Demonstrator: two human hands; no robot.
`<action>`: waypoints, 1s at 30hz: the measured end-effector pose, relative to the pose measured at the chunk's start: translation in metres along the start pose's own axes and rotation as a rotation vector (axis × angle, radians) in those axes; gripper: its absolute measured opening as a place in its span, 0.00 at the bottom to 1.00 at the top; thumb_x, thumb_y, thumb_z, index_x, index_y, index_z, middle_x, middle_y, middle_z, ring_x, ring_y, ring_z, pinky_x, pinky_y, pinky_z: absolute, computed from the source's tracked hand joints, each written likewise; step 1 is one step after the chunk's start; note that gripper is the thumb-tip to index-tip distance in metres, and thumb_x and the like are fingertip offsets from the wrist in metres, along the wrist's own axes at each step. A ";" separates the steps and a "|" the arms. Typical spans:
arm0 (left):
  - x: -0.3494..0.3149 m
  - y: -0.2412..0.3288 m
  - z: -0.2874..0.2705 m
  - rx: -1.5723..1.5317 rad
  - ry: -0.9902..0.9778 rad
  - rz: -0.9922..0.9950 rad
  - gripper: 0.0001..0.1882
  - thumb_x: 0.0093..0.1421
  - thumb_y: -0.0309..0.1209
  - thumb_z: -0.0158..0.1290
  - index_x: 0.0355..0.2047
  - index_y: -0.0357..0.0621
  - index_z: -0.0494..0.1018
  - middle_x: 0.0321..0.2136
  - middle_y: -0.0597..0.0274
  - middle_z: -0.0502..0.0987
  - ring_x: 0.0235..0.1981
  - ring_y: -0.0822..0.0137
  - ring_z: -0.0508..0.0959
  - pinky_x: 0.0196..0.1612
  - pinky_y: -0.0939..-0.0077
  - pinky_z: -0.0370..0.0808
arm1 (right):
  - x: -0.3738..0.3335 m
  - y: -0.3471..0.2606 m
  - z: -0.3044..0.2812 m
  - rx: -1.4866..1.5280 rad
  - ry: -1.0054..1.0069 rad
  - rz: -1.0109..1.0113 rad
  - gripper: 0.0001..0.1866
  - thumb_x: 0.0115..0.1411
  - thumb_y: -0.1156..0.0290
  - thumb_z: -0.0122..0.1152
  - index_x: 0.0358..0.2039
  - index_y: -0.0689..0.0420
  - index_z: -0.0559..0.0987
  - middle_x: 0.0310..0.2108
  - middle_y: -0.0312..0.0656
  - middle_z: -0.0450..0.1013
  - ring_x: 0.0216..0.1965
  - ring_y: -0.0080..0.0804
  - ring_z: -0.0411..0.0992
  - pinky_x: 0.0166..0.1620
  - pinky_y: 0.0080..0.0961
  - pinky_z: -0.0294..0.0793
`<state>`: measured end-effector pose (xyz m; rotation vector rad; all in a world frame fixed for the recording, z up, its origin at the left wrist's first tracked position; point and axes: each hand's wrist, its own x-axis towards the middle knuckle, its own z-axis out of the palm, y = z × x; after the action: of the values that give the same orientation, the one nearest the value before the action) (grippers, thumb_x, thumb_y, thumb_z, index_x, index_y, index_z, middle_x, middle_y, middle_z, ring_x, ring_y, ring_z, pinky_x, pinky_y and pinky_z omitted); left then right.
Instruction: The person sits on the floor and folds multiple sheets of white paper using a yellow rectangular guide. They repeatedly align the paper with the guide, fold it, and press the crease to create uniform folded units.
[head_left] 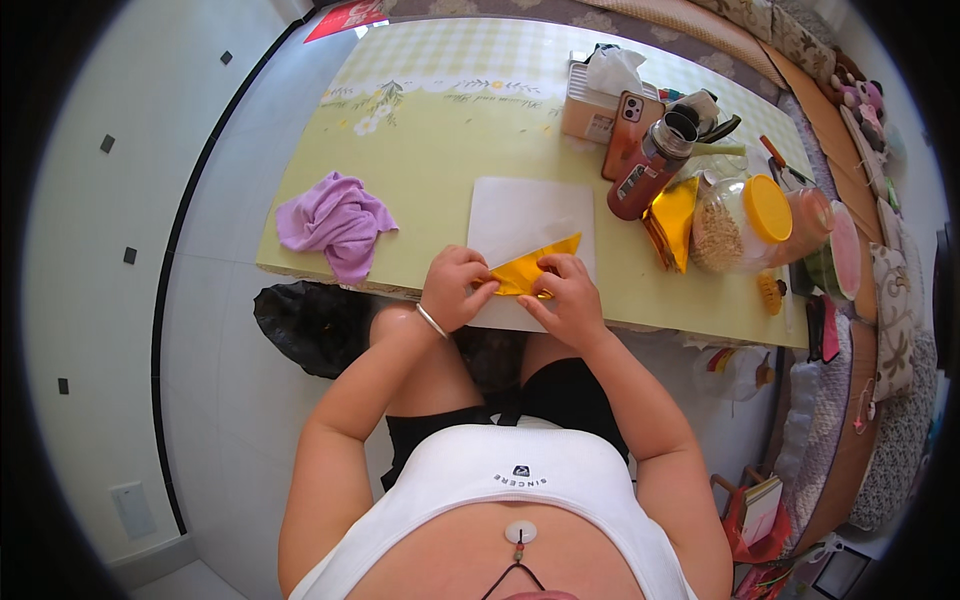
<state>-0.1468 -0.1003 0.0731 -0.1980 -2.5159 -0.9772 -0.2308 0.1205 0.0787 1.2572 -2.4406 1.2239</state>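
Left hand [460, 288] and right hand [568, 300] pinched a folded gold foil sheet [522, 270] over a white sheet [530, 208] on the surface [425, 205] — rightward, a yellow-lidded clear jar [736, 204] held pale pieces [717, 242], a box [588, 112] white tissue [615, 70].

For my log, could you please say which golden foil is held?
The foil between left hand and right hand; the other golden foil is beside the red flask.

A lilac cloth [335, 222] lies crumpled on the table [430, 175], well left of a red flask [650, 170] and yellow-lidded jar [728, 232].
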 end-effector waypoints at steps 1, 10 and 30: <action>-0.001 -0.006 0.003 0.006 0.015 -0.059 0.06 0.51 0.27 0.65 0.26 0.39 0.79 0.33 0.55 0.79 0.37 0.53 0.76 0.42 0.63 0.73 | -0.001 0.001 0.003 -0.005 0.013 0.011 0.10 0.51 0.67 0.72 0.24 0.57 0.79 0.43 0.43 0.75 0.47 0.45 0.73 0.48 0.35 0.75; 0.008 -0.011 0.016 0.101 0.066 -0.128 0.13 0.50 0.34 0.68 0.21 0.39 0.77 0.28 0.56 0.76 0.36 0.53 0.73 0.41 0.61 0.71 | -0.004 0.007 0.015 0.013 0.059 0.066 0.10 0.47 0.71 0.72 0.19 0.57 0.77 0.43 0.43 0.75 0.48 0.44 0.73 0.48 0.35 0.75; -0.015 0.014 0.013 0.548 0.164 0.198 0.14 0.55 0.27 0.56 0.42 0.35 0.78 0.42 0.50 0.79 0.46 0.50 0.77 0.50 0.56 0.73 | 0.001 0.006 0.015 -0.253 -0.076 -0.137 0.23 0.53 0.69 0.62 0.51 0.49 0.83 0.48 0.49 0.70 0.51 0.49 0.68 0.54 0.43 0.70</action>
<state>-0.1340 -0.0809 0.0665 -0.1824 -2.4476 -0.1990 -0.2325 0.1113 0.0658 1.3900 -2.4198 0.8169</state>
